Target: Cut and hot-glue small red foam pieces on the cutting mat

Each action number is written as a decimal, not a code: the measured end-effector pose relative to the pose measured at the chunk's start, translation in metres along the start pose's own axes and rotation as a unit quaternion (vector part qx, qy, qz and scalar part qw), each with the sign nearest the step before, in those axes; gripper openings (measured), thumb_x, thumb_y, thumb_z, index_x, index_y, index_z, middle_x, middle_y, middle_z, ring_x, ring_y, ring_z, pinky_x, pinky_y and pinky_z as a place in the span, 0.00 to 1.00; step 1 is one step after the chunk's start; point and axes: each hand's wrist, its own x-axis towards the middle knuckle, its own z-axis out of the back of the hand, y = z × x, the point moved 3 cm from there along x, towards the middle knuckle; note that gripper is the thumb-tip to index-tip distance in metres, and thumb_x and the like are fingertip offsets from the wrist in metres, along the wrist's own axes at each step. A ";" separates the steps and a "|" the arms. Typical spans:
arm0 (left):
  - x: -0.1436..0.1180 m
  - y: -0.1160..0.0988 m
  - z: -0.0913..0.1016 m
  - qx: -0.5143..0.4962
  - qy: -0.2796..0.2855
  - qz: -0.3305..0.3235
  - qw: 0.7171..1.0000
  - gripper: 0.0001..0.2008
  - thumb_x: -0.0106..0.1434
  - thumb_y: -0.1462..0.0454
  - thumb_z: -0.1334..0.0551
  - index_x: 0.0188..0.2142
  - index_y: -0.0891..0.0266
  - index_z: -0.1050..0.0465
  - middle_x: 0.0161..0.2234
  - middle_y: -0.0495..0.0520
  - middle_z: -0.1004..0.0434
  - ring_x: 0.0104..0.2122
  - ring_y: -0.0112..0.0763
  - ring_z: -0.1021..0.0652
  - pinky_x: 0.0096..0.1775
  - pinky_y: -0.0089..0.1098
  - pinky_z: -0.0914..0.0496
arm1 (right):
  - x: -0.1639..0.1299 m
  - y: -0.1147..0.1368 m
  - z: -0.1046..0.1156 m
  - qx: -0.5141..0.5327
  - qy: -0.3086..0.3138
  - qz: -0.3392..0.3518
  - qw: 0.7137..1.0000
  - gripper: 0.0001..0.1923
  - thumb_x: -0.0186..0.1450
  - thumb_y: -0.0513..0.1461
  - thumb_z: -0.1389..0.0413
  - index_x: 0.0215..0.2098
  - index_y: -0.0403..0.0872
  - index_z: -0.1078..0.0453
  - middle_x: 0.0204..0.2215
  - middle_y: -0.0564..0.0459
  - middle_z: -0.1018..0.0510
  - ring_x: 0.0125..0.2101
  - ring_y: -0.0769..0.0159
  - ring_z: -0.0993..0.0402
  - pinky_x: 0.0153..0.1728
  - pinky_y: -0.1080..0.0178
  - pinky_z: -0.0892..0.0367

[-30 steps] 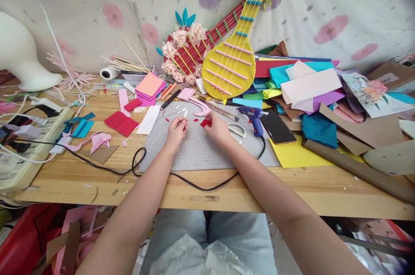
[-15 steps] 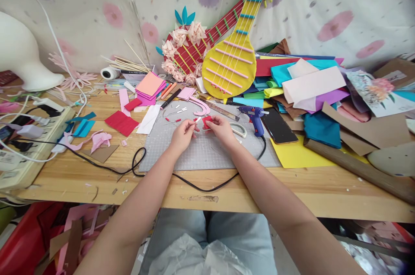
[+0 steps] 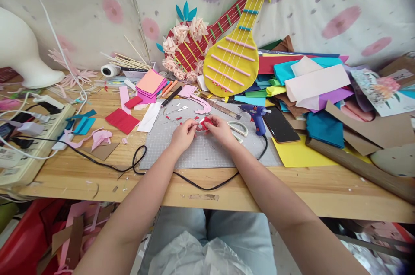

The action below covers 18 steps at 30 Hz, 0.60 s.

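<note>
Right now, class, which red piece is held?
The small red piece pinched by the right hand, over the grey mat; the larger red sheet and red scrap lie left of the mat.

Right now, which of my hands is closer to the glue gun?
Right. Your right hand is left of the glue gun, with the scissors between; your left hand is farther left.

1. Scrap [image 3: 205, 125]: plain bright red.
2. Strip [image 3: 201, 120]: white.
3. Mat [image 3: 194, 156]: pale grey, printed with a fine grid.
4. Glue gun [image 3: 256, 115]: violet-blue.
5. Phone [image 3: 281, 126]: black.
6. Front lute [image 3: 223, 62]: yellow, striped pink and turquoise.
7. Rear lute [image 3: 196, 49]: red, striped yellow and green, with pale peach blossoms [image 3: 198, 28].
8. Table [image 3: 129, 180]: honey-toned, with wood grain.
9. Backdrop [image 3: 292, 2]: white, patterned with pink and purple flowers and small grey spots.
</note>
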 end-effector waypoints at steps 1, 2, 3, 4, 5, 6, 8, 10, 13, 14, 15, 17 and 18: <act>0.000 -0.001 0.000 0.007 0.000 -0.003 1.000 0.06 0.59 0.64 0.45 0.34 0.59 0.30 0.30 0.49 0.23 0.21 0.24 0.28 0.30 0.27 0.36 | 0.000 0.000 0.000 0.002 0.000 -0.002 1.000 0.05 0.52 0.39 0.47 0.28 0.46 0.36 0.23 0.58 0.29 0.24 0.71 0.31 0.24 0.66 0.32; 0.000 -0.002 0.001 0.013 -0.001 -0.005 1.000 0.06 0.59 0.64 0.45 0.34 0.59 0.30 0.30 0.49 0.23 0.22 0.24 0.28 0.30 0.27 0.36 | 0.000 0.000 0.001 0.003 0.000 -0.004 1.000 0.05 0.52 0.40 0.47 0.28 0.46 0.36 0.23 0.57 0.29 0.25 0.71 0.31 0.24 0.67 0.32; 0.000 -0.002 0.001 0.016 -0.001 -0.006 1.000 0.06 0.59 0.65 0.46 0.34 0.59 0.30 0.30 0.49 0.23 0.22 0.24 0.28 0.30 0.27 0.35 | 0.000 0.000 0.001 0.004 -0.001 -0.004 1.000 0.06 0.53 0.40 0.47 0.28 0.47 0.36 0.23 0.57 0.29 0.25 0.70 0.30 0.23 0.67 0.32; 0.000 -0.003 0.001 0.017 -0.001 -0.007 1.000 0.07 0.59 0.65 0.46 0.34 0.59 0.30 0.30 0.49 0.23 0.22 0.25 0.28 0.30 0.27 0.35 | 0.001 0.000 0.001 0.006 -0.001 -0.005 1.000 0.06 0.53 0.40 0.48 0.28 0.47 0.36 0.24 0.57 0.29 0.26 0.70 0.30 0.23 0.67 0.32; 0.000 -0.003 0.001 0.016 -0.001 -0.007 1.000 0.07 0.59 0.65 0.46 0.34 0.59 0.30 0.30 0.49 0.23 0.22 0.25 0.28 0.30 0.27 0.35 | 0.001 0.000 0.002 0.007 -0.002 -0.005 1.000 0.06 0.53 0.40 0.48 0.28 0.47 0.36 0.24 0.57 0.29 0.26 0.69 0.30 0.23 0.66 0.32; 0.000 -0.003 0.001 0.014 0.001 -0.007 1.000 0.07 0.59 0.65 0.46 0.34 0.59 0.30 0.30 0.49 0.23 0.22 0.25 0.28 0.30 0.27 0.35 | 0.001 0.000 0.002 0.008 -0.001 -0.005 1.000 0.06 0.53 0.41 0.48 0.28 0.47 0.36 0.24 0.57 0.29 0.26 0.69 0.30 0.23 0.66 0.32; 0.000 -0.002 0.001 0.008 0.007 -0.006 1.000 0.07 0.59 0.65 0.46 0.34 0.59 0.31 0.30 0.50 0.23 0.22 0.24 0.27 0.30 0.27 0.35 | 0.001 -0.001 0.002 0.004 0.001 -0.002 1.000 0.07 0.53 0.41 0.48 0.29 0.47 0.36 0.24 0.56 0.28 0.26 0.69 0.30 0.23 0.66 0.33; 0.001 0.000 0.000 0.002 0.010 -0.004 1.000 0.07 0.60 0.64 0.47 0.34 0.59 0.31 0.30 0.49 0.23 0.22 0.25 0.27 0.30 0.27 0.35 | 0.001 -0.002 0.001 -0.007 0.005 0.005 1.000 0.07 0.53 0.41 0.48 0.30 0.47 0.37 0.25 0.57 0.29 0.25 0.70 0.31 0.22 0.68 0.33; 0.002 0.003 0.000 0.001 0.012 -0.003 1.000 0.07 0.60 0.64 0.47 0.34 0.59 0.32 0.30 0.49 0.23 0.22 0.25 0.27 0.30 0.28 0.35 | 0.001 -0.003 0.000 -0.019 0.008 0.014 1.000 0.07 0.53 0.40 0.48 0.31 0.47 0.37 0.25 0.57 0.29 0.25 0.72 0.32 0.21 0.69 0.33; 0.002 0.003 0.000 0.002 0.012 -0.003 1.000 0.07 0.60 0.64 0.47 0.34 0.59 0.32 0.30 0.49 0.23 0.22 0.25 0.27 0.30 0.28 0.35 | 0.001 -0.003 0.000 -0.020 0.008 0.013 1.000 0.07 0.53 0.40 0.48 0.31 0.47 0.37 0.25 0.57 0.30 0.25 0.72 0.32 0.21 0.69 0.33; 0.002 0.003 0.000 0.003 0.012 -0.003 1.000 0.06 0.60 0.64 0.47 0.34 0.59 0.32 0.30 0.49 0.23 0.22 0.25 0.27 0.30 0.28 0.35 | 0.001 -0.003 0.000 -0.020 0.007 0.010 1.000 0.07 0.53 0.40 0.48 0.31 0.47 0.38 0.25 0.57 0.30 0.25 0.72 0.32 0.21 0.69 0.33; 0.002 0.003 0.000 0.007 0.011 -0.004 1.000 0.06 0.60 0.64 0.47 0.34 0.59 0.32 0.30 0.49 0.23 0.22 0.25 0.27 0.30 0.28 0.34 | 0.000 -0.002 0.000 -0.018 0.006 0.004 1.000 0.07 0.54 0.39 0.49 0.32 0.47 0.38 0.25 0.57 0.30 0.25 0.72 0.32 0.21 0.69 0.33; 0.002 0.003 0.000 0.009 0.012 -0.003 1.000 0.06 0.60 0.64 0.47 0.34 0.59 0.32 0.30 0.50 0.23 0.23 0.25 0.27 0.30 0.28 0.34 | 0.000 -0.001 -0.001 -0.016 0.005 0.002 1.000 0.07 0.54 0.39 0.49 0.32 0.47 0.38 0.24 0.58 0.30 0.25 0.72 0.32 0.21 0.69 0.33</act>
